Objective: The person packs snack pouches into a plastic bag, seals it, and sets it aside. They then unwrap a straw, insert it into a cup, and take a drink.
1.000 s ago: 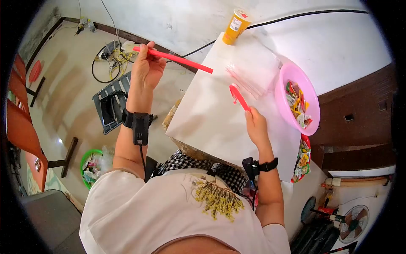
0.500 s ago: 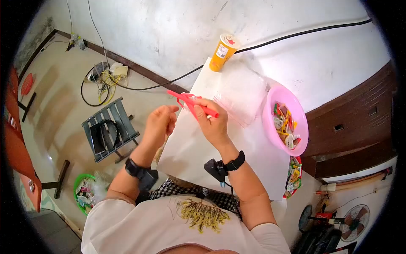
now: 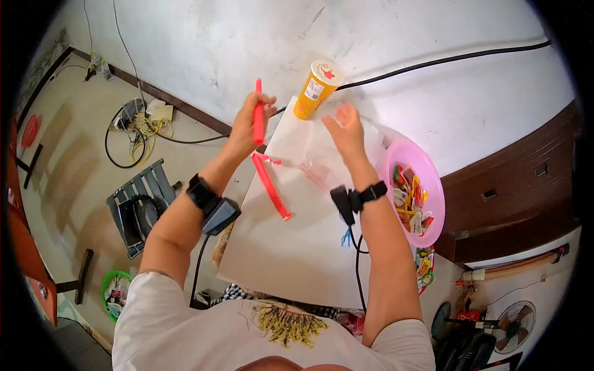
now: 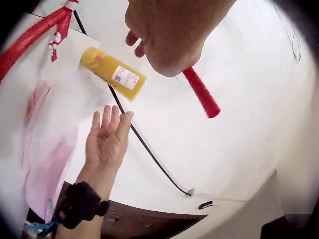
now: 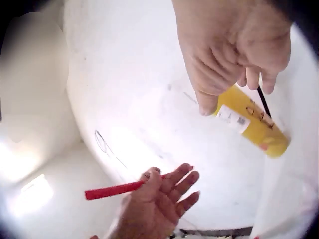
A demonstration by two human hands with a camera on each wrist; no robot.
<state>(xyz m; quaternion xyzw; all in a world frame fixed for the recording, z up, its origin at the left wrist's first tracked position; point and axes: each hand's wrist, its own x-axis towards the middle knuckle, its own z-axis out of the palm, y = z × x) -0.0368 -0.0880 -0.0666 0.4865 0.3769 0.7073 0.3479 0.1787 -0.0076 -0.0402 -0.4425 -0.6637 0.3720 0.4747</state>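
My left hand (image 3: 244,123) holds a straight red stick (image 3: 258,123) up over the table's left edge. In the right wrist view its thumb lies across the stick while the other fingers extend. A flat red strip (image 3: 270,188) with a ragged, knotted-looking end lies on the white table (image 3: 266,266), below the left hand. My right hand (image 3: 348,136) is raised beside the yellow cup (image 3: 308,99), fingers apart and holding nothing. The cup stands with its lid on at the table's far corner. Clear plastic packaging (image 3: 317,176) lies under the right hand.
A pink basin (image 3: 438,204) holding wrappers and packets stands at the table's right side. Behind the table, a black cable (image 3: 433,65) runs along the wall. On the floor to the left are a grey folding stool (image 3: 139,204) and a green bin (image 3: 106,300).
The red stick has passed from the right hand to the left. The red strip has left the right hand and lies on the table. My right hand has moved right, toward the cup.
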